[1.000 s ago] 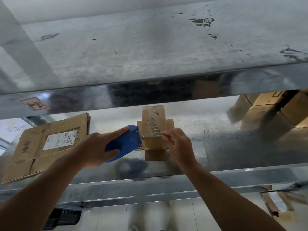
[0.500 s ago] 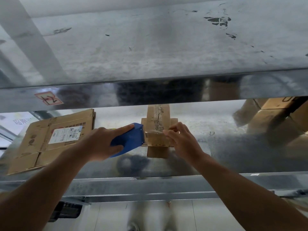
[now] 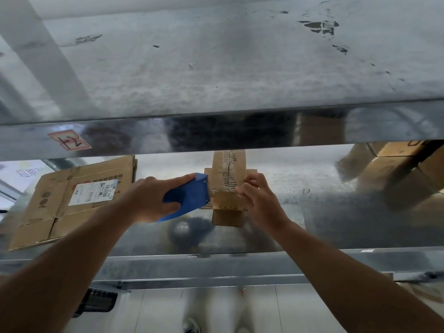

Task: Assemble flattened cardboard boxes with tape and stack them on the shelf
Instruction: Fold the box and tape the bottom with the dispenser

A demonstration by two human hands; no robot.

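The small cardboard box (image 3: 228, 188) sits on the metal shelf (image 3: 312, 212), right of the flattened cartons (image 3: 72, 200). Left hand (image 3: 153, 200) grips the blue tape dispenser (image 3: 189, 193) beside it; right hand (image 3: 259, 200) fingers (image 3: 242, 189) pinch the tape on it. It looks light and crushable: hold its side walls.

Single head cam, fwd/down, close over hands (image 3: 211, 203) at shelf (image 3: 216, 263) edge.

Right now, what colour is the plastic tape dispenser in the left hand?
Blue, a solid-coloured plastic tape dispenser; only the head view shows it.
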